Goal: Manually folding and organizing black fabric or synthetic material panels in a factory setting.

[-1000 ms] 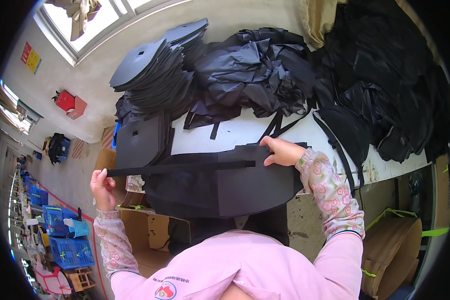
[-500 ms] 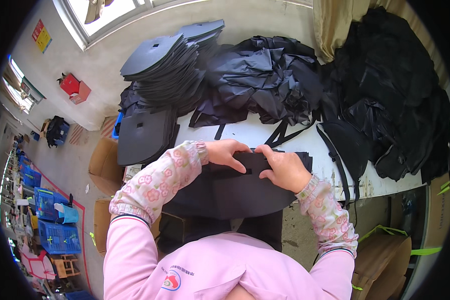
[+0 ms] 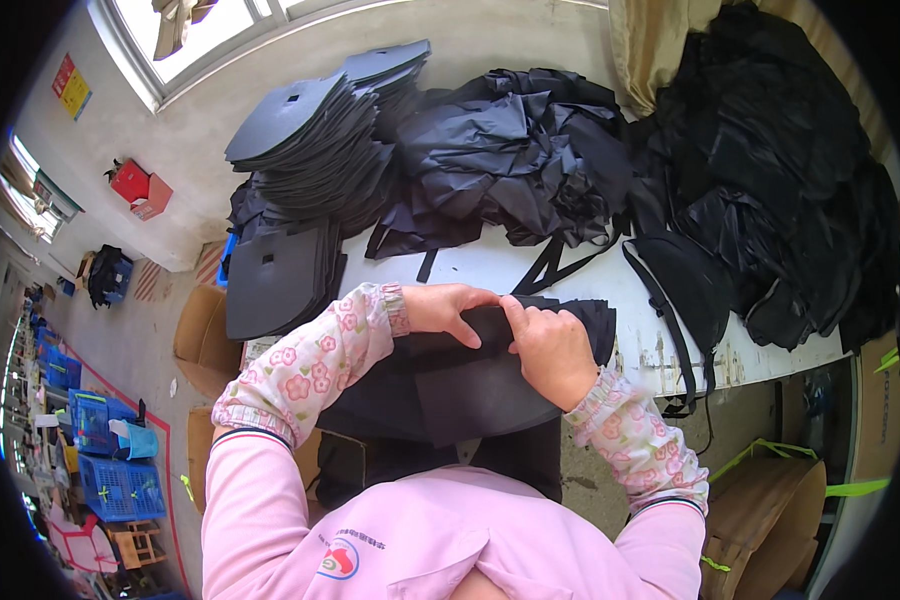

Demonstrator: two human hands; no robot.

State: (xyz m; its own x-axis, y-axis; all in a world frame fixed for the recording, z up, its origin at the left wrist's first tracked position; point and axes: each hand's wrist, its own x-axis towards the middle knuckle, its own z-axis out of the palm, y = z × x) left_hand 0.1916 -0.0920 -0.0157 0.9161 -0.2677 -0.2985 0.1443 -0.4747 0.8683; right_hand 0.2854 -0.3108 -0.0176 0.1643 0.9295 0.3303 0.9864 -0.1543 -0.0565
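Note:
At the table's front edge I hold a dark, curved-bottomed piece of black sheet material [image 3: 480, 395] by its upper edge. My left hand [image 3: 448, 308] is closed on that edge from the left, thumb lying over the near face. Right beside it, my right hand [image 3: 552, 352] pinches the same edge with curled fingers, and the fingertips of both hands nearly meet. The piece hangs toward me over the edge. Layered black edges [image 3: 598, 325] show just right of my right hand.
Dark grey panels with small square slots [image 3: 315, 150] stand stacked at the back left, one group [image 3: 275, 285] lower in front. Crumpled black fabric [image 3: 515, 150] lies at the middle back. More black bags [image 3: 770, 170] pile up right. Cardboard boxes [image 3: 202, 335] stand left of the white table [image 3: 395, 272].
My right hand has shifted left and curled tighter, closer to my left hand. The square slot seen between my hands before is now covered. The whole view has shifted slightly.

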